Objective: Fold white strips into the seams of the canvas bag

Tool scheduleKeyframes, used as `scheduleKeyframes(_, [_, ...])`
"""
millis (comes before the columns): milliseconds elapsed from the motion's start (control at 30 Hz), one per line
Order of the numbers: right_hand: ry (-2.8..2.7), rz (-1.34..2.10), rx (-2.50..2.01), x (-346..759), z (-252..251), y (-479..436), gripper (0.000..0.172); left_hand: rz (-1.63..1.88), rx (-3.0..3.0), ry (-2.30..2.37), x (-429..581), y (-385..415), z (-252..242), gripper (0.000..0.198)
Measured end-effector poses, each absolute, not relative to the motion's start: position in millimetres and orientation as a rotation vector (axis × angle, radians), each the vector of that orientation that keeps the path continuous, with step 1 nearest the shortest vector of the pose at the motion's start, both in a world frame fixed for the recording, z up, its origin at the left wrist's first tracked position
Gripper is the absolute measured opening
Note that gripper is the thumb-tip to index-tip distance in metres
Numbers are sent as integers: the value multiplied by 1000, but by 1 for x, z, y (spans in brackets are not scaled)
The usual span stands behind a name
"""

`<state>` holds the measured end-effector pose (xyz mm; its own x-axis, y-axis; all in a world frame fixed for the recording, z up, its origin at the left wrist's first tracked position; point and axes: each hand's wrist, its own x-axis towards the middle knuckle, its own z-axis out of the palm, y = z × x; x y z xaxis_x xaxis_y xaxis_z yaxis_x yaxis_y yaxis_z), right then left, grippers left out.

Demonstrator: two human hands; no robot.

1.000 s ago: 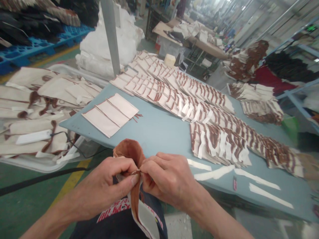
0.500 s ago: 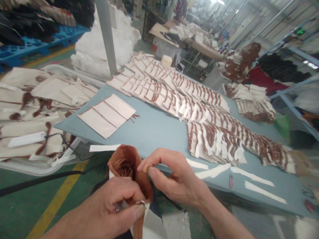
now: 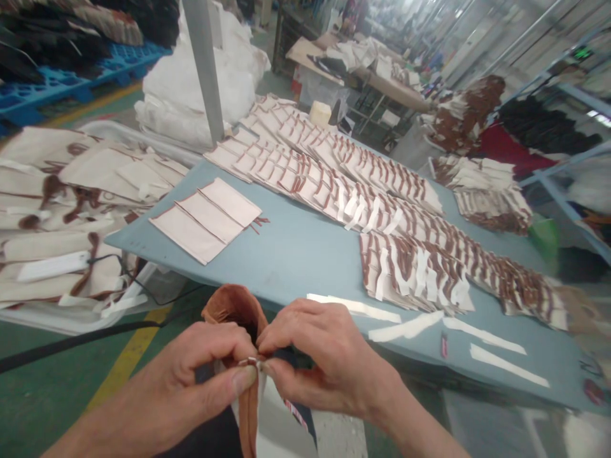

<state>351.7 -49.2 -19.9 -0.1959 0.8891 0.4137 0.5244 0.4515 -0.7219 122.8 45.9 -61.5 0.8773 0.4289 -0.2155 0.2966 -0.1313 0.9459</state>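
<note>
A brown and white fabric piece (image 3: 249, 407) hangs below my fingers at the bottom centre, its brown upper part folded open behind them. My left hand (image 3: 200, 375) pinches its top edge between thumb and fingers. Right beside it, my right hand (image 3: 319, 362) pinches the same edge, the fingertips of both hands nearly touching. A small shiny bit shows at the pinched edge, too small to make out. On the blue table (image 3: 286, 254) beyond my hands lies a flat cream panel (image 3: 205, 219) with brown lines, some thin brown scraps (image 3: 259, 222) next to it.
Rows of overlapping cream and brown pieces (image 3: 310, 178) cross the table. White strips (image 3: 405, 326) and a small red item (image 3: 444, 345) lie near its front edge. On the left stands a bin (image 3: 119, 312) heaped with fabric. A grey post (image 3: 204, 70) rises behind the table's left part.
My right hand has moved down and left from the brown rim to the edge beside my left hand, closing on it. My left hand has shifted slightly up and left with the fabric.
</note>
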Motion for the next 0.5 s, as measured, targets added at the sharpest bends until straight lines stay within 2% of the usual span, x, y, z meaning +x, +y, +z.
scheduleKeyframes(333, [-2214, 247, -1392, 353, -9, -46, 34, 115, 1858, 555, 128, 50, -63, 29])
scheduleKeyframes(400, [-2170, 271, -1374, 354, -10, -43, 30, 106, 1866, 566, 131, 50, -61, 28])
scheduleKeyframes(500, [-1960, 556, -1413, 355, -14, -39, 19, 119, 1918, 564, 136, 50, -57, 28])
